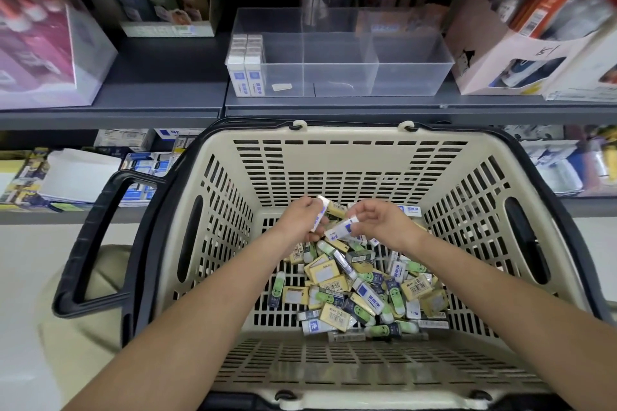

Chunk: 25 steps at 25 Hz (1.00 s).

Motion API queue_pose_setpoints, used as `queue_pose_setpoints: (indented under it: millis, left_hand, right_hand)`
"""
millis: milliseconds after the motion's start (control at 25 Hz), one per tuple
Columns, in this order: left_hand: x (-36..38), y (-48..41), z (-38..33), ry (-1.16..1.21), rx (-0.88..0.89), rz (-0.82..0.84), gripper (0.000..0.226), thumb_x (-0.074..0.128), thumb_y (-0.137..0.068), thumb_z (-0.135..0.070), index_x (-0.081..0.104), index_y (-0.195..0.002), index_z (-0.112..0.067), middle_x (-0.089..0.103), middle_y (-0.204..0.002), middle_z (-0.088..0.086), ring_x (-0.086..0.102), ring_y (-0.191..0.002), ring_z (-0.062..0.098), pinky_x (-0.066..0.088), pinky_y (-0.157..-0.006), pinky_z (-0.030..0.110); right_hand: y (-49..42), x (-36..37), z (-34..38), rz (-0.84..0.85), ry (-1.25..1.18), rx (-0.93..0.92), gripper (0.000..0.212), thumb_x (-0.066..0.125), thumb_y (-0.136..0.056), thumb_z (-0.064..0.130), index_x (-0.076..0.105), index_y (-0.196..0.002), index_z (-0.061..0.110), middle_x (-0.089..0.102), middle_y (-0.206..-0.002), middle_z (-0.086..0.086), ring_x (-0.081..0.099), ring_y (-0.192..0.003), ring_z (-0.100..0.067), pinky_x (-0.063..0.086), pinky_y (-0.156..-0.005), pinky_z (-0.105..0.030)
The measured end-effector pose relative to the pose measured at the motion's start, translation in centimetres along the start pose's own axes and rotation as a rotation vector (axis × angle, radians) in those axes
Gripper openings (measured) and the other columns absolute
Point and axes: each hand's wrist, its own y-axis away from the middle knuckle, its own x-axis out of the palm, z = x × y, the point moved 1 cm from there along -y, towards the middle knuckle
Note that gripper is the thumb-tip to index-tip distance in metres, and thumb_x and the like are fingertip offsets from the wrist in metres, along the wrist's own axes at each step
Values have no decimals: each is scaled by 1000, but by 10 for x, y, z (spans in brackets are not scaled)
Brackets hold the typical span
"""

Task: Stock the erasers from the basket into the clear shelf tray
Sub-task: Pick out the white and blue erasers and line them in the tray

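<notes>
Head view — left hand point(299, 216), right hand point(381, 221) — boxy sleeved eraser point(340, 230) apiece

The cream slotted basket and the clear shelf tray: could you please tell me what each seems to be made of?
The cream slotted basket looks like moulded plastic with a matt finish: even rows of slots, rounded rim. The clear shelf tray seems rigid transparent plastic, perhaps acrylic: one sees straight through its glossy walls.
</notes>
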Motion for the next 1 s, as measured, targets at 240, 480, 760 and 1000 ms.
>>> queue_pose_setpoints:
  millis: [240, 480, 760, 1000]
  left_hand:
    - [2, 5, 1, -4, -79, 158, 24, 46, -98, -25, 56, -113, -8, 60, -83, 3, 55, -73, 14, 51, -77, 31]
    - [4, 3, 3, -108, -39, 182, 24, 55, -93, -14, 57, -116, -8, 60, -103, 8, 57, -91, 18, 51, -79, 31]
    - [11, 11, 3, -8, -91, 391, 20, 55, -92, -15, 58, -111, -8, 65, -94, 6, 64, -85, 16, 54, -76, 30]
    - [6, 10, 5, 13, -93, 342, 17, 57, -91, -7, 58, -107, -13, 65, -97, 7, 64, -88, 18, 56, -78, 33]
  right_hand:
    - [1, -2, 0, -4, -18, -23, 20, 60, -87, 3, 63, -101, 17, 65, -89, -5, 65, -78, -16, 54, -77, -27]
    - [1, -2, 1, -13, -82, -2, 13, 67, -83, 13, 65, -93, 5, 64, -63, -2, 60, -50, -4, 50, -53, -17]
    - [0, 0, 1, -34, -91, 80, 24, 67, -82, 26, 62, -74, 5, 65, -52, -2, 61, -44, -11, 49, -43, -19]
    - [0, 1, 0, 37, -166, 115, 8, 62, -88, 14, 65, -87, 7, 70, -65, -4, 67, -56, -10, 52, -50, -16]
